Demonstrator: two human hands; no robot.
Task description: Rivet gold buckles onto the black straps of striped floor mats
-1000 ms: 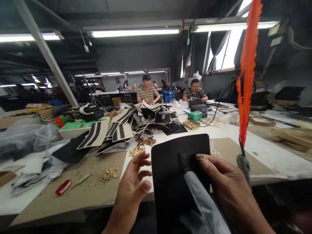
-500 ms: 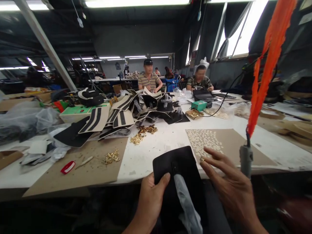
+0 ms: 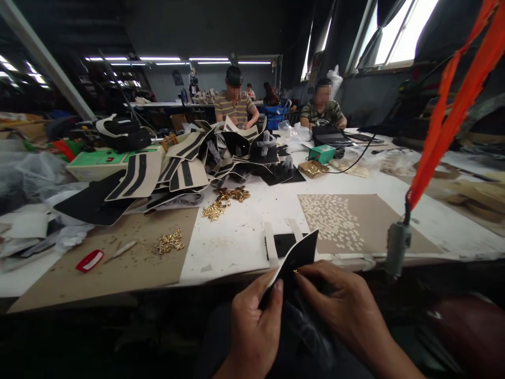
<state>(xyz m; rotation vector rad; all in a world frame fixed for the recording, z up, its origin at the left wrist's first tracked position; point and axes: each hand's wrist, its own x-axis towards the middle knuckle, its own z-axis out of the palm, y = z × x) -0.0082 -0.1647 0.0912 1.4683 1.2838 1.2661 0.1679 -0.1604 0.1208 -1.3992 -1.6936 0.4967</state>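
My left hand (image 3: 258, 316) grips a black panel (image 3: 302, 252) with a pale edge, thumb on its near face, above the front edge of the white table. The panel is tilted, seen nearly edge-on. My right hand (image 3: 343, 297) pinches a small gold piece (image 3: 295, 271) close against the panel's dark face. Clear plastic (image 3: 311, 331) hangs below the panel between my hands. Behind it, a black piece with two pale straps (image 3: 282, 245) lies at the table edge. Many small pale rings (image 3: 331, 218) are spread on a brown board to the right.
Stacked black and beige panels (image 3: 189, 173) stand beyond gold hardware piles (image 3: 224, 200). A red tool (image 3: 90, 260) lies on the left board (image 3: 145, 273). A grey device (image 3: 397, 247) hangs from orange cord at right. Two people sit across the table.
The panel has turned from face-on to nearly edge-on. My right hand has moved left to the panel with the gold piece. The view has shifted, and the strapped piece now shows.
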